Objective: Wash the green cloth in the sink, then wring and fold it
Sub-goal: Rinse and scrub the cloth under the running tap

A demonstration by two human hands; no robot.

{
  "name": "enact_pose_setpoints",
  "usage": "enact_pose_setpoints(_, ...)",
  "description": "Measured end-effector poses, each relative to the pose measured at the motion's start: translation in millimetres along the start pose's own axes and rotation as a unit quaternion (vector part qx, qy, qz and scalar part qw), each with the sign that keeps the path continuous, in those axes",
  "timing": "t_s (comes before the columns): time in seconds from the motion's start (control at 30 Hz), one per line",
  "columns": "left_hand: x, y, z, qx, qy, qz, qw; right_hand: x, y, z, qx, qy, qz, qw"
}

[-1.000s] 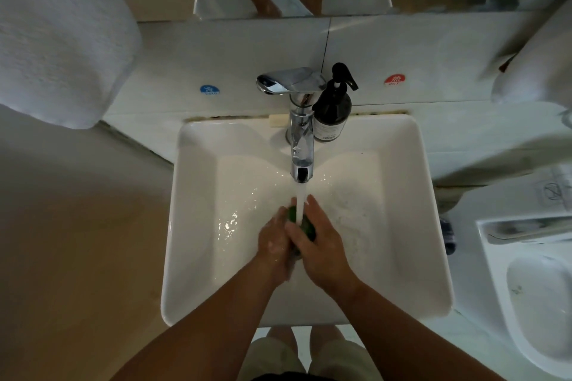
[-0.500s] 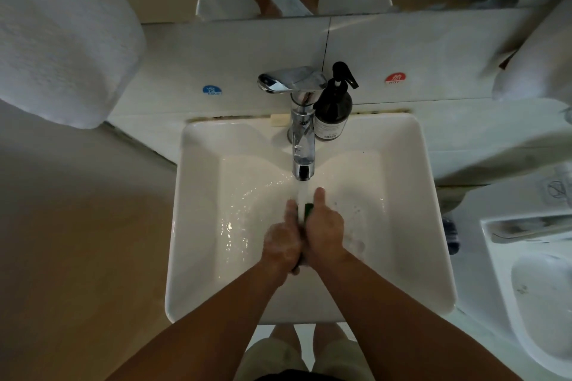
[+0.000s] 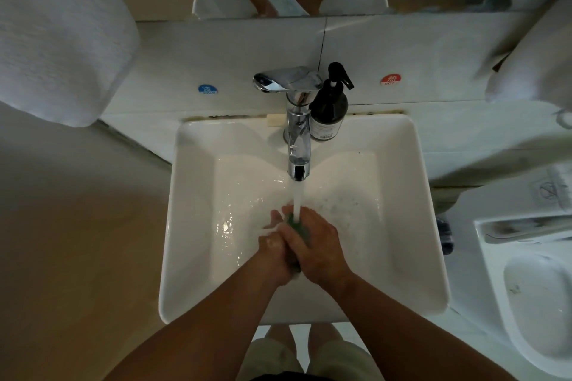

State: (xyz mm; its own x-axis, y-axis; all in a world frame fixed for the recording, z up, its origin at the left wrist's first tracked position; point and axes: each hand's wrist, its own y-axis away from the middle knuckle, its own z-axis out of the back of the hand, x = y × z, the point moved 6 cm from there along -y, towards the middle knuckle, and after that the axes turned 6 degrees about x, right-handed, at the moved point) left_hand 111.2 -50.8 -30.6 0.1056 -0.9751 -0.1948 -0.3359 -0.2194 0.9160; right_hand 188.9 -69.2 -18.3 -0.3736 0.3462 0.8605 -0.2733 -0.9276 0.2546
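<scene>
The green cloth (image 3: 299,227) is bunched small between my two hands over the middle of the white sink (image 3: 192,226). Only a strip of it shows. My left hand (image 3: 274,244) holds it from the left with curled fingers. Over its top and right side my right hand (image 3: 315,244) is wrapped. Water runs from the chrome tap (image 3: 297,145) straight onto the cloth and my fingers. The basin floor is wet.
A dark pump bottle (image 3: 329,114) stands on the sink's back rim beside the tap. White towels (image 3: 58,34) hang at upper left and upper right. A toilet (image 3: 532,288) stands to the right of the sink. Tan floor lies to the left.
My hands have kept rubbing the cloth under the stream. The right hand has slid back over the left, and more green shows than half a second ago.
</scene>
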Motion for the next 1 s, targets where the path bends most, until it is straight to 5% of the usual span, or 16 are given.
enact_pose_setpoints(0.23,-5.0,0.6,-4.5,-0.012,-0.012,-0.070,0.997,6.8,-17.9,3.9,-0.085,-0.060,-0.122,0.987)
enact_pose_setpoints(0.33,-8.6,-6.5,3.5,-0.048,-0.225,-0.090,0.969,-9.9,-20.6,3.3,-0.110,-0.112,-0.230,0.960)
enact_pose_setpoints(0.43,-19.6,-5.4,4.3,-0.073,-0.503,-0.167,0.845,-20.3,-18.1,1.3,-0.110,-0.249,-0.312,0.910)
enact_pose_setpoints(0.53,-16.9,-5.3,6.1,-0.006,-0.438,-0.240,0.866,-25.9,-6.1,4.4,-0.147,-0.426,-0.409,0.794)
enact_pose_setpoints(0.57,-14.3,-5.5,6.4,0.032,-0.392,-0.259,0.882,-23.7,-3.6,6.9,-0.146,-0.440,-0.420,0.780)
enact_pose_setpoints(0.63,-16.0,-5.1,7.1,0.041,-0.282,-0.264,0.921,-24.4,-4.8,6.6,-0.131,-0.404,-0.400,0.812)
enact_pose_setpoints(0.77,-14.3,-5.9,2.6,-0.030,-0.149,-0.152,0.977,-8.2,-0.4,2.4,-0.045,-0.144,-0.157,0.976)
enact_pose_setpoints(0.87,-3.6,-6.4,5.8,-0.033,0.004,-0.024,0.999,0.8,5.1,-7.3,0.005,-0.098,-0.046,0.994)
enact_pose_setpoints(1.0,1.4,-4.5,1.9,-0.030,0.002,-0.019,0.999,5.6,-6.7,0.5,-0.049,-0.084,-0.064,0.993)
